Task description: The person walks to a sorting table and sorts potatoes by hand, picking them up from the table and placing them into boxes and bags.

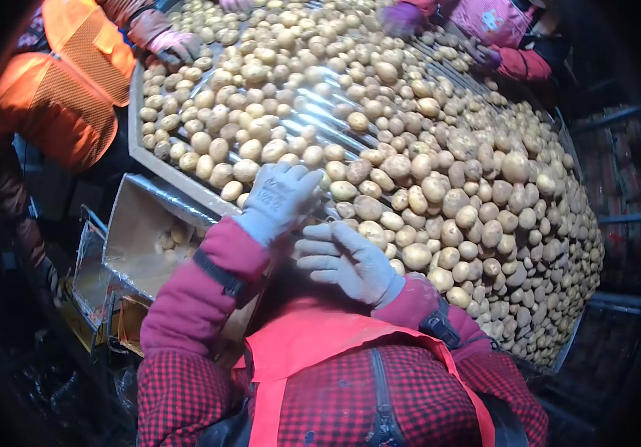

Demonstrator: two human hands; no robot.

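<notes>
Your left hand [279,197], grip hidden, can't tell; your right hand [350,261] spreads wide, a bump could roll the potatoes [416,256] beside it!

Left hand [279,195] palm down, right hand [357,267] palm up with fingers [318,262] loosely parted, both gloved hands close together.

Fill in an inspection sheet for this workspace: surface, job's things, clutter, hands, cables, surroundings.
Surface: rimmed table, bright metal bars showing between potatoes.
Job's things: potatoes, heaped across the table, densest at right.
Clutter: nothing seen.
Hands: both gloved; left hand at the table's near edge, grip unclear; right hand open, nothing seen in it.
Cables: nothing seen.
Surroundings: bin at left with a few potatoes; a person's orange vest upper left; another's red sleeve upper right.
</notes>
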